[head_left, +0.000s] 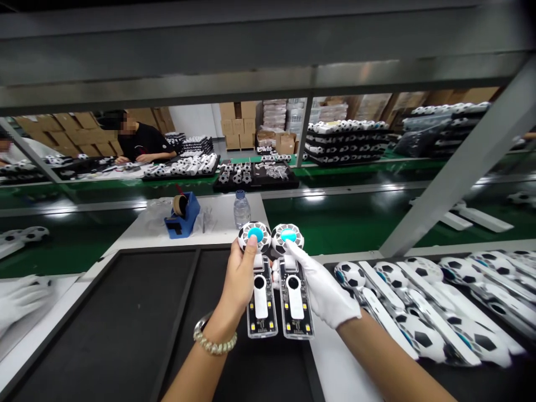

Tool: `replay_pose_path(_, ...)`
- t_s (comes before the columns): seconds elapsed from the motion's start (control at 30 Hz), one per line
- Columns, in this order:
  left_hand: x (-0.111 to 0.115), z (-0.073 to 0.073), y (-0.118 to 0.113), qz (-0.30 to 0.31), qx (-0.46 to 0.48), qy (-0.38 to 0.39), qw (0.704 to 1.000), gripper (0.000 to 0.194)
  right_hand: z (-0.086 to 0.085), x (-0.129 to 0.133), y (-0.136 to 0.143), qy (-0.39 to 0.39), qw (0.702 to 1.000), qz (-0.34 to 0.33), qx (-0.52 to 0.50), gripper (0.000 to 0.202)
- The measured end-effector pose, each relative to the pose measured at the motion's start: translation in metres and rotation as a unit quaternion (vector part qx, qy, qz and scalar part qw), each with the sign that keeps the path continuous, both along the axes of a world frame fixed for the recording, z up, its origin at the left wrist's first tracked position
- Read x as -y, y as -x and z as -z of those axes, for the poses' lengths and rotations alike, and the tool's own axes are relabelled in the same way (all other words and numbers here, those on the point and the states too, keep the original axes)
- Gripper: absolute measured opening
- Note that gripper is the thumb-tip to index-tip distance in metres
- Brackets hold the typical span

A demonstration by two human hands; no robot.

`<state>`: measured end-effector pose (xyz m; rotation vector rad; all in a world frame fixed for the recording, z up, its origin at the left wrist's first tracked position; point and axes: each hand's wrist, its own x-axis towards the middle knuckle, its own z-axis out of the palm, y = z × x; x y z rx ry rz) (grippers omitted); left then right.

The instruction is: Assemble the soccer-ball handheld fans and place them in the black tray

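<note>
Okay so both hands are busy here: the bare left hand (238,279) has the left unit (262,296) gripped with its thumb up on the blue disc, and the gloved right hand (330,293) is closed round the right unit (295,301), a finger at its disc. They're side by side, held upright above the black tray (104,324), soccer-ball heads at the far end and clear handles nearer the wearer.

As for how far along things are, I'd say these two look pretty well put together. Each has its ball-pattern head, a circuit board showing through the clear handle and a white piece over the middle. Neither is set down, and I can't tell if they actually work or if anything inside is missing.

Over on the right there's a big batch of similar soccer-ball units (427,340) lying in rows, lots of them with long white surfaces facing up. Can't tell whether that's just the other side of the same thing or a different stage, so no clue which ones count as done. Across the green conveyor (343,206) there are more stacked trays (345,146), plus a person in a black shirt (142,139) at their own spot. Plenty around in total, but only two in hand.
</note>
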<state>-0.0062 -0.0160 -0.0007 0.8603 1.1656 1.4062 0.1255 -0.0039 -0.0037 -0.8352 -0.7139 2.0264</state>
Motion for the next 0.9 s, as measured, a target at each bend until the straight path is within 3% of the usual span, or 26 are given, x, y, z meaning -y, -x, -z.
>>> replay_pose_path(0.1, 0.000, 0.001, 0.001, 0.003, -0.009, -0.024, 1.000, 0.044, 0.000, -0.001, -0.001, -0.034, 0.999, 0.008, -0.015, 0.033)
replay_pose_path(0.2, -0.002, 0.002, 0.004, -0.003, -0.069, -0.078, 0.995, 0.044, -0.003, 0.001, -0.005, -0.126, 0.988, 0.041, 0.074, 0.032)
replay_pose_path(0.3, -0.004, 0.001, 0.009, 0.026, -0.121, -0.118, 0.985, 0.040, -0.004, 0.005, -0.009, -0.277, 0.940, 0.046, 0.195, 0.034)
replay_pose_path(0.4, -0.004, 0.002, 0.015, 0.087, -0.083, -0.152, 0.981, 0.026, -0.002, 0.009, -0.010, -0.376, 0.895, 0.074, 0.228, 0.018)
replay_pose_path(0.47, -0.005, 0.003, 0.019, 0.096, -0.050, -0.178, 0.978, 0.032, -0.002, 0.010, -0.010, -0.354, 0.905, 0.086, 0.221, 0.014)
replay_pose_path(0.6, -0.003, 0.003, 0.023, 0.083, -0.063, -0.196, 0.975, 0.039, -0.002, 0.003, -0.007, -0.252, 0.942, 0.085, 0.203, 0.034)
replay_pose_path(0.7, 0.002, -0.003, 0.026, 0.087, -0.080, -0.211, 0.970, 0.035, 0.013, -0.009, -0.004, -0.083, 0.990, 0.079, 0.078, 0.019)
replay_pose_path(0.77, 0.006, -0.009, 0.029, 0.083, -0.084, -0.232, 0.966, 0.034, 0.030, -0.018, -0.002, 0.023, 0.998, 0.056, -0.014, 0.018)
replay_pose_path(0.9, 0.005, -0.014, 0.035, 0.018, -0.077, -0.199, 0.977, 0.034, 0.048, -0.042, -0.003, 0.015, 0.998, 0.037, 0.047, 0.019)
